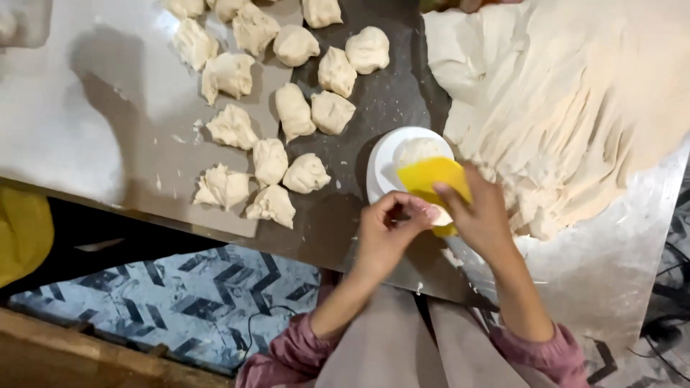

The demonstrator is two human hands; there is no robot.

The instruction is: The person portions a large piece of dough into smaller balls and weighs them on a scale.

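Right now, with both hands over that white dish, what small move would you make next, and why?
Probably lift the dough piece off the white dish and set it beside the portioned lumps. The right hand holds a yellow scraper over the dish, the left hand pinches something small beside it, and the big dough mass awaits further cutting.

— The grey metal worktop (108, 108)? Smooth, dull sheen, floury.
— And the big pale dough mass (575, 100) at two o'clock?
— Soft, matt, torn rough. The flat yellow plastic scraper (431, 176) looks smooth; the round white plastic dish (384, 154), glossy.
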